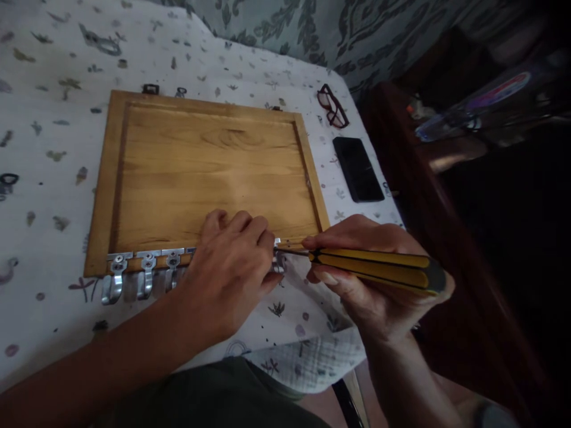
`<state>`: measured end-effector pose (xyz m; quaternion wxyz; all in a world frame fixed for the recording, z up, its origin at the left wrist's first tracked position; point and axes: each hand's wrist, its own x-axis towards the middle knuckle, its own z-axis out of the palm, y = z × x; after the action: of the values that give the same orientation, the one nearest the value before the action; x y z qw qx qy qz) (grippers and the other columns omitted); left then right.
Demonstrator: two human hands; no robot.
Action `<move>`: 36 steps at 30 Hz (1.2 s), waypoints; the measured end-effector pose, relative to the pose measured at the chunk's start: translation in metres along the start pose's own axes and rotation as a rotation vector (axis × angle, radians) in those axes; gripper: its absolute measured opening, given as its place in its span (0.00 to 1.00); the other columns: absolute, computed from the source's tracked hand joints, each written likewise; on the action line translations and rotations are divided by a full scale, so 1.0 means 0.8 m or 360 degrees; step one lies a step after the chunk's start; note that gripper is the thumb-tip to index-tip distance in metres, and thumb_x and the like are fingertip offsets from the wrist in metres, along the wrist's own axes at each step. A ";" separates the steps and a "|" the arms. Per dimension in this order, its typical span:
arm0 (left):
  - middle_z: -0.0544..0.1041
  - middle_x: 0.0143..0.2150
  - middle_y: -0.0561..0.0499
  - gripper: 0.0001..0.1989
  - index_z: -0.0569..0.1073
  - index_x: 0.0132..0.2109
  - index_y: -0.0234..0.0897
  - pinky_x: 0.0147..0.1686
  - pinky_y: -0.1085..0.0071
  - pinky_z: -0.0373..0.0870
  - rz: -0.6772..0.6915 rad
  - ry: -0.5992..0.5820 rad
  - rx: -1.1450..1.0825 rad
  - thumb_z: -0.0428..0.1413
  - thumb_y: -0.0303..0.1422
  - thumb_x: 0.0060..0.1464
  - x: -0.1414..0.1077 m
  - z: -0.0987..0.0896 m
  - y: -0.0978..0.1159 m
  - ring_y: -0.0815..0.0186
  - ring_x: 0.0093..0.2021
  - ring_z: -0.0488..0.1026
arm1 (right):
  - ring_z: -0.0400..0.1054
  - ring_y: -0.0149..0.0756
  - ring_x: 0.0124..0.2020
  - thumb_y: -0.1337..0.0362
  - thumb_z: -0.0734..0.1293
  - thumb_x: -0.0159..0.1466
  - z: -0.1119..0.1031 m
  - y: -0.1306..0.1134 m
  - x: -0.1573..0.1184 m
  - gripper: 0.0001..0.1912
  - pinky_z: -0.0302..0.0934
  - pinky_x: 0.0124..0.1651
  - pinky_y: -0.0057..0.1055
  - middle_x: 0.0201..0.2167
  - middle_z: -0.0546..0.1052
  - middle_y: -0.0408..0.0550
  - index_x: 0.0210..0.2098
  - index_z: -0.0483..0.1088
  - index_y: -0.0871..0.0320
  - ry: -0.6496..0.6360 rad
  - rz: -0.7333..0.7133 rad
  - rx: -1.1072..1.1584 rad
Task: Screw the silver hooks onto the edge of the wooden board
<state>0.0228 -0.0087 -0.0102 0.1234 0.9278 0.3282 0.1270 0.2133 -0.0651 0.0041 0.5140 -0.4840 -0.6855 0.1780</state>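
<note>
Framed wooden panel (214, 172) flat on patterned cloth (57, 178), metal hooks (147, 274) along near edge, left hand (232, 267) over that edge, fingers bent, cannot tell whether pinching a hook, right hand (383, 304) grasping yellow-black screwdriver (375, 266), phone (358, 169) and glasses (336, 117) lying right of panel.

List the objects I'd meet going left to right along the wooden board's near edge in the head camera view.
First hook → second hook → third hook → screwdriver. Other metal pieces are partly covered or overlap the screwdriver, so I left them out.
</note>
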 end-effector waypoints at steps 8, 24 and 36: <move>0.79 0.41 0.45 0.13 0.78 0.43 0.34 0.49 0.48 0.69 0.0005 0.0021 -0.0003 0.68 0.40 0.60 0.000 0.001 -0.001 0.48 0.47 0.77 | 0.78 0.37 0.34 0.64 0.75 0.67 -0.003 -0.006 -0.005 0.11 0.77 0.35 0.36 0.42 0.84 0.47 0.49 0.80 0.50 0.0015 0.0198 0.0144; 0.78 0.41 0.44 0.15 0.79 0.43 0.33 0.51 0.45 0.72 -0.0041 -0.0152 0.0039 0.68 0.41 0.60 0.005 -0.009 0.002 0.47 0.48 0.78 | 0.77 0.35 0.29 0.58 0.75 0.68 -0.007 -0.008 -0.007 0.12 0.74 0.27 0.33 0.41 0.85 0.47 0.50 0.82 0.49 0.0076 0.0122 0.0343; 0.78 0.40 0.45 0.14 0.79 0.43 0.33 0.51 0.45 0.72 -0.0038 -0.0123 0.0071 0.68 0.41 0.60 0.005 -0.007 0.003 0.47 0.48 0.78 | 0.71 0.23 0.20 0.63 0.76 0.68 0.007 -0.006 -0.004 0.07 0.67 0.20 0.26 0.39 0.83 0.44 0.46 0.82 0.55 0.0248 0.0193 0.0501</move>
<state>0.0253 -0.0067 -0.0033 0.1168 0.9305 0.3372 0.0822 0.2059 -0.0689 0.0036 0.6232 -0.4505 -0.5768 0.2756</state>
